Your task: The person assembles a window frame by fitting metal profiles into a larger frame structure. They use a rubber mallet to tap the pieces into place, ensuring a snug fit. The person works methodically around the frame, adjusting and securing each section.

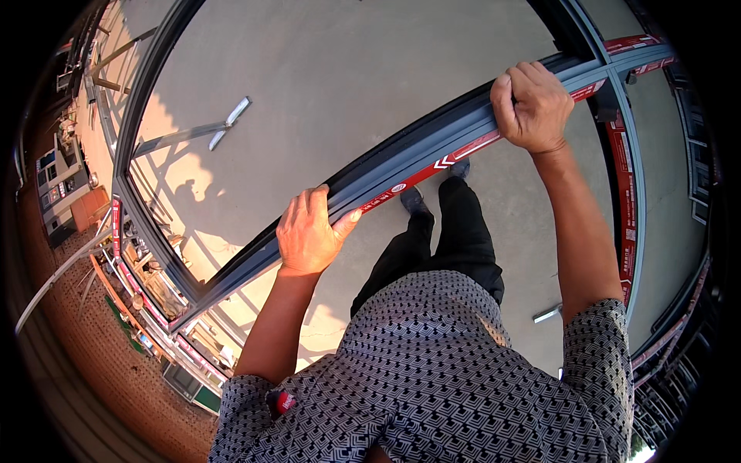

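Head view: a large grey window frame is held upright over the concrete floor. Left hand and right hand are each closed round its near rail. Carrying step, probably; a level, steady grip is called for next.

Both bare forearms reach up and forward from short patterned sleeves, held well apart. The left hand sits lower and nearer the body, its fingers curled over from above and the thumb stretched out to the right, pressing from the near side. The right hand is raised higher and farther out, its arm almost straight, knuckles up and fingers wrapped tightly away, the wrist slightly bent.
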Demonstrator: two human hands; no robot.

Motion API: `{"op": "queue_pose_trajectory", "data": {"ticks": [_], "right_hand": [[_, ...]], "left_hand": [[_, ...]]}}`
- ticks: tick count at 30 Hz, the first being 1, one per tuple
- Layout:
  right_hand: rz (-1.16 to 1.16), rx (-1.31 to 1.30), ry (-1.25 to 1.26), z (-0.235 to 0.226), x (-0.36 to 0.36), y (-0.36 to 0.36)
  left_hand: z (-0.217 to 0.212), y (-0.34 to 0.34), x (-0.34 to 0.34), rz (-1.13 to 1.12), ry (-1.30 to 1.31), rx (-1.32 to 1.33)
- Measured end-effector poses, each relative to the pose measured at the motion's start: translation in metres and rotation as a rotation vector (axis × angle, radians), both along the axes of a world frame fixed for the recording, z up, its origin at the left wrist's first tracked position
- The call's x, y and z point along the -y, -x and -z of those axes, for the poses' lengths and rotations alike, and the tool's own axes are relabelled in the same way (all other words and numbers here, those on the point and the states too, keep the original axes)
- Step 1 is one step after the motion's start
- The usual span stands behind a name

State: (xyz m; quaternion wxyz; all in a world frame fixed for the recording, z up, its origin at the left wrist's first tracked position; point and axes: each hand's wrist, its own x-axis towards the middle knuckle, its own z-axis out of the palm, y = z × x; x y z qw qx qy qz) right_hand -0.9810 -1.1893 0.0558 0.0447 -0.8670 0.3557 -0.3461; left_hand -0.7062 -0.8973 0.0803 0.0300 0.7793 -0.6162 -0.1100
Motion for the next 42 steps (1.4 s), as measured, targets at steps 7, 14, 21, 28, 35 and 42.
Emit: {"op": "queue_pose_trajectory", "data": {"ticks": [7, 14, 21, 28, 35, 42], "right_hand": [[-0.042, -0.009, -0.022, 0.003, -0.001, 0.001], [-0.008, -0.033, -0.024, 0.010, -0.004, 0.002], [0.001, -0.077, -0.004, 0.021, 0.004, 0.010], [-0.199, -0.102, 0.082, 0.015, -0.053, -0.045], [-0.314, -0.089, 0.086, 0.016, -0.215, -0.186], [-0.252, -0.099, 0.108, 0.018, -0.232, -0.200]], "left_hand": [[0.005, -0.072, -0.085, -0.052, -0.001, 0.076], [0.004, -0.073, -0.083, -0.059, 0.059, 0.086], [0.014, -0.078, -0.083, -0.074, 0.322, 0.013], [0.032, -0.075, -0.088, -0.097, 0.314, 0.085], [0.008, -0.074, -0.084, -0.149, 0.032, 0.014], [0.017, -0.073, -0.083, -0.083, 0.047, -0.093]]}}
